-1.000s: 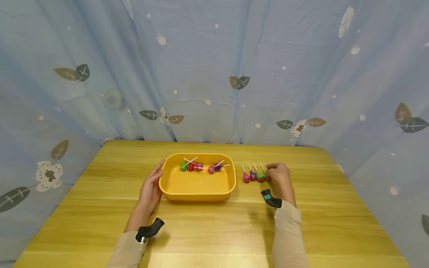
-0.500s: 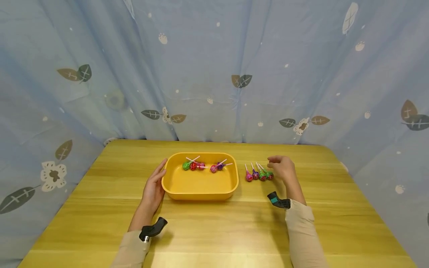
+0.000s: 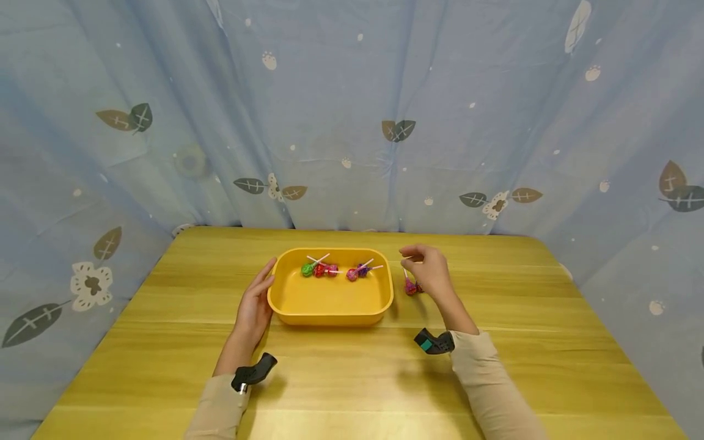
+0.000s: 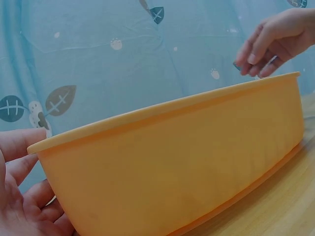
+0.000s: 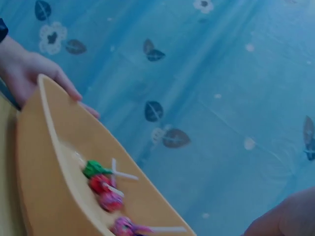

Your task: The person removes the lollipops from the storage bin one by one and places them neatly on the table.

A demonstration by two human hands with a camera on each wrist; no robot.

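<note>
My left hand (image 3: pixel 254 308) rests against the left end of a yellow plastic bin (image 3: pixel 330 320), its fingers lying along the outer wall and rim. In the bin, several wrapped lollipops lie by the far wall: a green one (image 3: pixel 307 270), red and pink ones beside it, then a pink one (image 3: pixel 352 275) and a purple one (image 3: pixel 363 271). My right hand (image 3: pixel 431 269) hovers right of the bin with loosely bent fingers, nothing visibly held. Its fingertips appear near the stick of a pink lollipop (image 3: pixel 410 287) on the table. Other lollipops there are mostly hidden by the hand.
Bin and lollipops are on a yellow wood-grain table (image 3: pixel 341 385). A blue curtain (image 3: pixel 330 110) with leaf and flower prints hangs behind it. A black wrist mount (image 3: pixel 434 342) sits on the right forearm, and another is on the left.
My right hand drew away from the right end of the lollipop row, then moved left over the row, covering most of it. The left hand stays at the bin.
</note>
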